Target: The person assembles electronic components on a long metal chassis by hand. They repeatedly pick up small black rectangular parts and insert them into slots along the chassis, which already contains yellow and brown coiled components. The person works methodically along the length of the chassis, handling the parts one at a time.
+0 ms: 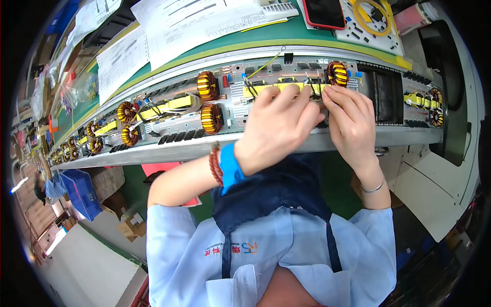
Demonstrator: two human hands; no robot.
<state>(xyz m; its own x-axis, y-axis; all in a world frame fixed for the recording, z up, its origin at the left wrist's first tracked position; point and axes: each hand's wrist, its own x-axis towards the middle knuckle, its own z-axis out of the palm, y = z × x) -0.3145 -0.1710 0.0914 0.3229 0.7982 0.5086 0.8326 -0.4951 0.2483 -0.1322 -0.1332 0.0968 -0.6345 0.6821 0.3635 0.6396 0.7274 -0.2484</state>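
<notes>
Both hands work over a circuit board [236, 97] on the rail line. My left hand [279, 123], a blue band at its wrist, curls its fingers down on a yellow-taped transformer [249, 92]. My right hand [353, 123] has thumb and fingers pressed together at the transformer's right end. Thin black leads [309, 78] rise between the hands; whatever the fingertips pinch is hidden. Beside the transformer, copper-wound ring coils [206, 85] stand to the left and another ring coil [337, 74] sits just beyond my right fingers. A green-yellow wire [267, 65] sticks up from the board.
More boards with ring coils [128, 111] line the rail [148, 156] to the left; one board [422, 100] lies right, past a dark gap [381, 97]. Behind are papers [194, 30], a red-edged phone [324, 15] and a white parts tray [353, 33]. A blue bin [82, 192] stands left.
</notes>
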